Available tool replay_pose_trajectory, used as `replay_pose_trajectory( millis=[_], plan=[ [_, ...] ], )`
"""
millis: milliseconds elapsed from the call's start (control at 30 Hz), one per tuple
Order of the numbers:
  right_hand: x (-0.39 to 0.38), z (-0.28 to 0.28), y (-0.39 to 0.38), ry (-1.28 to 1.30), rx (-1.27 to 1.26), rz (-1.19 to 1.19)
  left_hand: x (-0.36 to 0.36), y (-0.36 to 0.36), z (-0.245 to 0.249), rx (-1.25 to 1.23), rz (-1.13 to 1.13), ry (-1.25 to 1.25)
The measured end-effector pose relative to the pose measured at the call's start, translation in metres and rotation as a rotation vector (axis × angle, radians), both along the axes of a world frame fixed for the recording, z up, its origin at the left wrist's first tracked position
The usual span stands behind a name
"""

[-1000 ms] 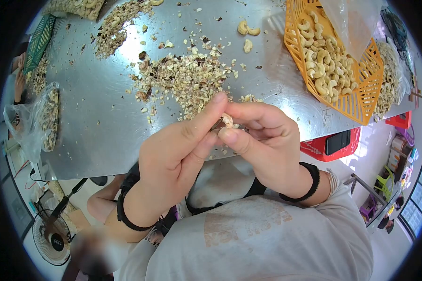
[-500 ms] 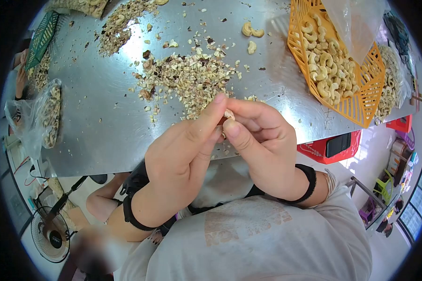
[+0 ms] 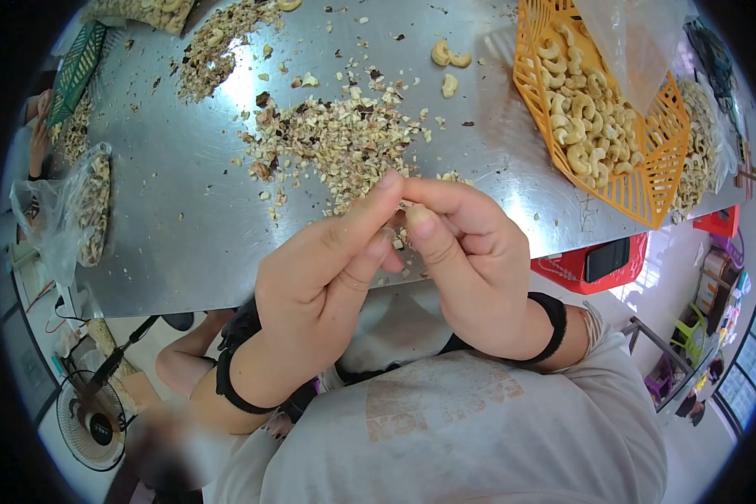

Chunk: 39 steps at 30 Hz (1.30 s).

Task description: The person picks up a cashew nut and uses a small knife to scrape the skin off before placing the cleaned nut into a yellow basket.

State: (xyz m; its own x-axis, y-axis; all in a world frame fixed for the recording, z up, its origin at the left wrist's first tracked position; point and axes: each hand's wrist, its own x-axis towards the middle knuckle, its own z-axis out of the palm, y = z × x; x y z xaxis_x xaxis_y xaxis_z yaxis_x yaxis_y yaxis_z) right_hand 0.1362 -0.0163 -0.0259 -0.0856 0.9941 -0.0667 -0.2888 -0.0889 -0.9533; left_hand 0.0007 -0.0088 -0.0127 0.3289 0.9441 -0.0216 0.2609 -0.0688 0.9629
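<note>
My left hand [image 3: 315,265] and my right hand [image 3: 483,269] meet fingertip to fingertip above the table's near edge. Between their pinched thumbs and forefingers is a small cashew nut [image 3: 407,204], mostly hidden by the fingers. Just beyond the fingertips lies a loose heap of cashew skins and crumbs [image 3: 336,139], pale with dark brown flakes. Farther right, a yellow plastic basket [image 3: 662,181] holds many peeled cashews [image 3: 592,126]. A few whole cashews [image 3: 450,55] lie on the metal between the heap and the basket.
The steel table [image 3: 168,227] carries a second crumb heap [image 3: 210,63], a clear bag [image 3: 97,206] at left and a green basket [image 3: 77,71]. Another person's hand [image 3: 38,143] is at far left. Below the right edge, a phone [image 3: 606,260] rests on a red stool [image 3: 554,273].
My left thumb has drawn down and away from the right thumb, while the forefingers stay close together. Less of the cashew shows between my fingertips.
</note>
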Motion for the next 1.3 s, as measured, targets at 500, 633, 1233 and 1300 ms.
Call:
replay_pose_trajectory(
  millis=[500,633,1233,1300],
  plan=[
    [0.004,-0.001,0.002,0.148,-0.114,0.039,-0.003,0.005,0.011,0.015,-0.059,0.187],
    [0.008,-0.001,0.003,0.169,-0.131,0.079,-0.004,0.006,0.011,-0.037,-0.084,0.128],
    [-0.004,-0.004,-0.006,0.262,-0.121,-0.030,0.003,0.007,-0.005,0.492,-0.004,0.321],
    [-0.005,-0.004,-0.006,0.271,-0.135,-0.038,0.002,0.007,-0.005,0.462,0.003,0.283]
  ],
)
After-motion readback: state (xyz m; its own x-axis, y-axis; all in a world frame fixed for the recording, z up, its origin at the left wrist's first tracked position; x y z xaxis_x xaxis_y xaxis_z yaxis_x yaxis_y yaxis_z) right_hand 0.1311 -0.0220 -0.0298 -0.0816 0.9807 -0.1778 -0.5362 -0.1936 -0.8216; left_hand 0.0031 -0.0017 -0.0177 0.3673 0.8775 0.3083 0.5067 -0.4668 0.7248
